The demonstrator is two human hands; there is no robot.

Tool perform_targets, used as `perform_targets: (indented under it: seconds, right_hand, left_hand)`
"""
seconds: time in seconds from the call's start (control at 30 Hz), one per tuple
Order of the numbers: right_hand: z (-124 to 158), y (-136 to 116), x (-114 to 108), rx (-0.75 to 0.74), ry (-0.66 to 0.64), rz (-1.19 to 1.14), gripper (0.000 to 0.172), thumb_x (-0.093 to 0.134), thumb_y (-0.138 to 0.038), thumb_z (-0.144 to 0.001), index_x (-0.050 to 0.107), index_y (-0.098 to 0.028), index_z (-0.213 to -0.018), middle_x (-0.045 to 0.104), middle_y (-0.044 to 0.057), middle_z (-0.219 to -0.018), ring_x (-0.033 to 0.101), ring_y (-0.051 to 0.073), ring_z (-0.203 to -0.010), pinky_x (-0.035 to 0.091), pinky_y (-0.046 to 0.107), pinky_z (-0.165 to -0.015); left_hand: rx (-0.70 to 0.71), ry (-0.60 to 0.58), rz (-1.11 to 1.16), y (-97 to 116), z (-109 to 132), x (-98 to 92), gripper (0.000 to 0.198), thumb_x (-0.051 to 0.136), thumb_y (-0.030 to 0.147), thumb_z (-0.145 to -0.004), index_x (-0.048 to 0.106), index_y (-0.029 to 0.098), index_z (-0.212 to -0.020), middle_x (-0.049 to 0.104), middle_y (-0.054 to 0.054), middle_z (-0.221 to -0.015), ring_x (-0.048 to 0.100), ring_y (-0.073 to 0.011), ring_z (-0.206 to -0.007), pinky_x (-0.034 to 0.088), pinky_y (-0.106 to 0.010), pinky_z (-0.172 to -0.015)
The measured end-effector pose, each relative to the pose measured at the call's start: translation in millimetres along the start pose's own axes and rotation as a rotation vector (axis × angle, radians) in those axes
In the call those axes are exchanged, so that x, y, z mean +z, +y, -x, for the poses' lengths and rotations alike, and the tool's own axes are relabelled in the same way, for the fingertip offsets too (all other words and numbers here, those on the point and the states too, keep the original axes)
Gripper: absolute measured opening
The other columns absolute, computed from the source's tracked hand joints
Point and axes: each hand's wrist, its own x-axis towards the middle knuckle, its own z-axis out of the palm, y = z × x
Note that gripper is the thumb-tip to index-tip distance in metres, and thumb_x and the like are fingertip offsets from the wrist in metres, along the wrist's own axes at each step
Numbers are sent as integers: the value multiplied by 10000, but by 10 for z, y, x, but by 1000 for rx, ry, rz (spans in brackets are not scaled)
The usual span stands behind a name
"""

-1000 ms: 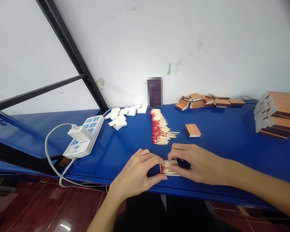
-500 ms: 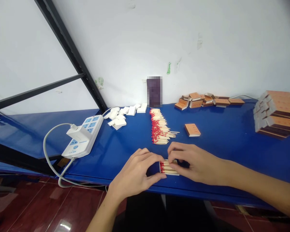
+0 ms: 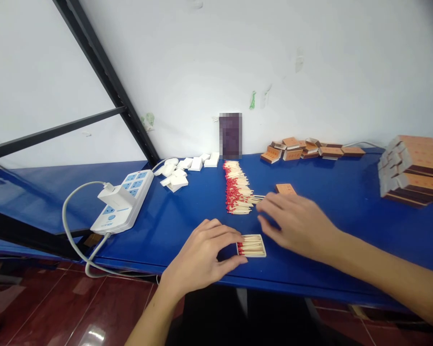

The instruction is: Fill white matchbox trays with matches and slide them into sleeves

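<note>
A white matchbox tray filled with red-tipped matches lies near the table's front edge. My left hand grips its left end between thumb and fingers. My right hand is up and to the right of the tray, fingers apart and slightly blurred, with nothing seen in it. Just beyond its fingertips lies a heap of loose matches, heads mostly to the left, a few sticking out to the right. An orange matchbox sleeve sits behind my right hand, which partly covers it.
White empty trays lie loosely at the back left, beside a power strip with a plugged-in adapter and cable. Orange sleeves are piled along the wall. Stacked matchboxes stand at the far right. A black metal frame rises at left.
My right hand has left the tray and moved up and right, toward the match heap and the orange sleeve. My left hand stays on the tray, which is now more fully visible.
</note>
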Motion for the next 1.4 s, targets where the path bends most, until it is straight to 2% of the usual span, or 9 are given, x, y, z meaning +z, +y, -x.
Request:
perform_targets:
  seconds: [0.07, 0.17, 0.33, 0.43, 0.57, 0.67, 0.83, 1.03, 1.4]
  right_hand:
    - [-10, 95, -31, 125, 70, 297, 167, 472, -257, -942, 603, -171, -883, 645, 86, -862, 599, 218, -746, 355, 319, -625]
    - [3, 293, -71, 366, 6, 557, 250, 473, -379, -946, 591, -158, -958, 640, 114, -880, 610, 247, -705, 257, 311, -532]
    - [30, 483, -90, 459, -187, 530, 221, 405, -315, -968, 541, -155, -1037, 673, 107, -823, 634, 256, -655, 187, 299, -515]
    - [10, 351, -152, 379, -199, 422, 130, 458, -268, -893, 502, -183, -981, 659, 59, -740, 609, 232, -595, 176, 308, -523]
    - [6, 90, -241, -13, -330, 113, 114, 513, -232, -786, 444, -219, -875, 612, 4, -707, 558, 201, -585, 238, 310, -554]
    - [21, 12, -229, -134, -346, -6, 135, 518, -191, -760, 440, -224, -865, 599, -6, -731, 544, 190, -616, 299, 314, -605]
    - [22, 69, -148, -115, -270, -34, 183, 538, -204, -786, 487, -208, -962, 626, 20, -824, 569, 211, -697, 358, 335, -676]
    - [35, 136, -149, -127, -259, -191, 210, 587, -188, -770, 515, -211, -966, 630, 21, -881, 565, 202, -759, 412, 333, -743]
    - [24, 208, -115, -107, -241, -311, 190, 631, -198, -784, 527, -215, -942, 613, 16, -878, 568, 196, -803, 444, 334, -760]
  left_hand:
    - [-8, 22, -16, 0, 0, 5, 205, 680, 371, -944, 679, 238, -1100, 710, -15, -1141, 610, -217, -991, 386, -395, -969]
    - [-24, 36, -32, 1, -3, 6, 195, 669, 364, -952, 674, 238, -1100, 704, -15, -1148, 612, -220, -996, 386, -393, -967]
    - [-78, 70, -39, -13, -14, -1, 330, 696, 358, -931, 601, 263, -1233, 702, 2, -1160, 608, -226, -989, 398, -397, -965]
    - [-130, 129, -78, -30, -12, 12, 365, 704, 345, -924, 582, 263, -1258, 701, -1, -1167, 600, -242, -1004, 404, -414, -960]
    - [-189, 149, -106, -38, -10, 36, 361, 704, 349, -919, 588, 263, -1250, 698, -2, -1160, 616, -248, -994, 437, -402, -912]
    - [-210, 139, -86, -32, -18, 38, 360, 709, 362, -913, 597, 262, -1240, 701, 3, -1136, 625, -236, -952, 457, -378, -880]
    - [-193, 114, 19, -35, -18, 19, 357, 716, 346, -911, 602, 271, -1240, 693, 20, -1180, 610, -193, -878, 456, -330, -882]
    - [-231, 87, 138, -35, -20, -27, 273, 762, 328, -876, 632, 261, -1106, 689, 45, -1003, 538, -141, -723, 435, -266, -741]
    - [-154, 55, 174, -36, -22, -21, 110, 709, 267, -918, 609, 240, -958, 683, 44, -1073, 540, -143, -808, 411, -253, -765]
